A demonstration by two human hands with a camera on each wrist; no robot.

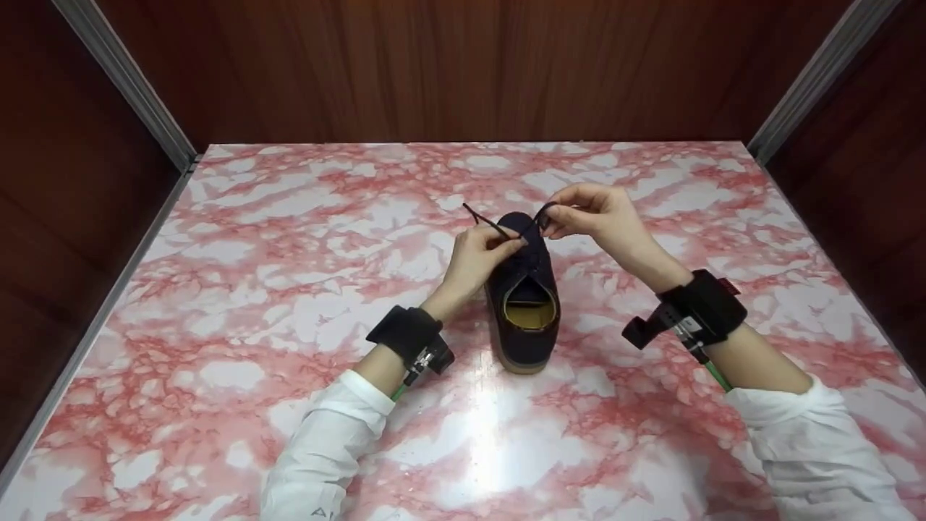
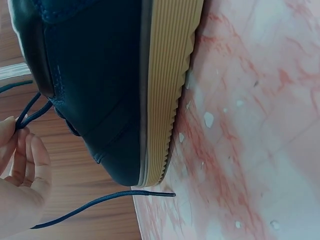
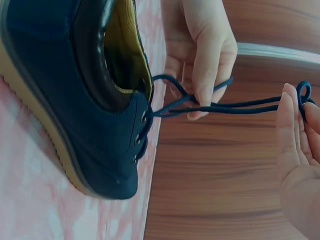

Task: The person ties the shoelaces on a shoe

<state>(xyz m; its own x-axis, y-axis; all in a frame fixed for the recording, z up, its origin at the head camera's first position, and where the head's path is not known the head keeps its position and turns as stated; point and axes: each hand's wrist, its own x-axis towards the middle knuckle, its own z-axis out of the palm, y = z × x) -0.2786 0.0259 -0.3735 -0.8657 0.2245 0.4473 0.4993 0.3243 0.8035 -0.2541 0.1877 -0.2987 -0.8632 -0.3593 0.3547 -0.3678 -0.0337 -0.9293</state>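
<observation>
Shoe (image 1: 519,271) on worktop (image 1: 347,260), laces (image 3: 245,110) threaded, not yet tied, looks abt midway | L hand (image 1: 480,255) over shoe front, fingers pinching laces | R hand (image 1: 597,213) nr shoe toe, fingers pinching loop (image 3: 299,95)

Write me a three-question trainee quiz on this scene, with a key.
1. True or false: The shoe is lying on its side.
2. What colour is its lining? (a) red (b) yellow (c) white
3. Fill in: The left hand and right hand each pinch the shoe's ____ between the fingers.

Key:
1. False; it stands on its sole.
2. b
3. lace
</observation>
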